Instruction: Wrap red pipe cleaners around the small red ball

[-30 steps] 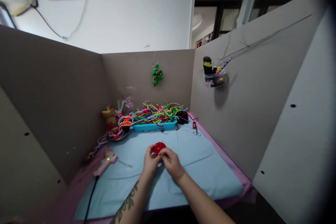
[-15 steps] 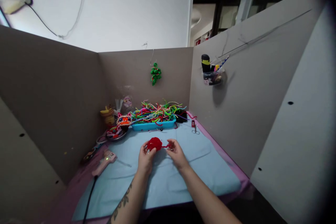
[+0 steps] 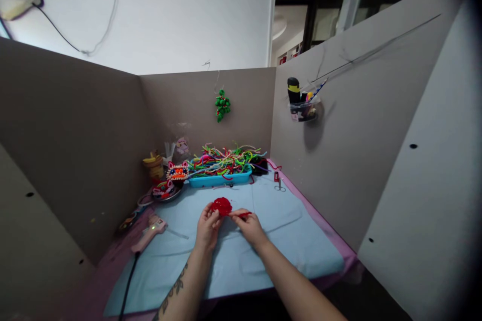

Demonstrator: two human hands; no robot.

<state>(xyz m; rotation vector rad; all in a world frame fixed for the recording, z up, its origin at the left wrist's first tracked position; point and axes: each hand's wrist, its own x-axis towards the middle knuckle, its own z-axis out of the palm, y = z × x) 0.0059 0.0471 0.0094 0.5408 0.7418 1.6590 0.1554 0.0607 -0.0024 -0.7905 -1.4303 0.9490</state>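
A round red piece of coiled pipe cleaner (image 3: 222,205) is held up over the blue cloth by my left hand (image 3: 208,223), its fingers closed on the left and lower edge. My right hand (image 3: 248,226) is pinched on a red pipe cleaner end (image 3: 244,214) close to the piece's right side. Part of this strand lies across the right fingers. Whether the strand joins the round piece is hidden by the fingertips.
A blue tray (image 3: 222,179) heaped with colourful pipe cleaners stands at the back. Scissors (image 3: 279,186) lie at the right. At the left are a pink glue gun (image 3: 150,233) with its cord and a bowl (image 3: 166,195). Grey partitions (image 3: 203,130) enclose the table.
My right hand has moved left, closer to the round red piece, with its fingers turned toward it. The left hand keeps its hold nearly in place.
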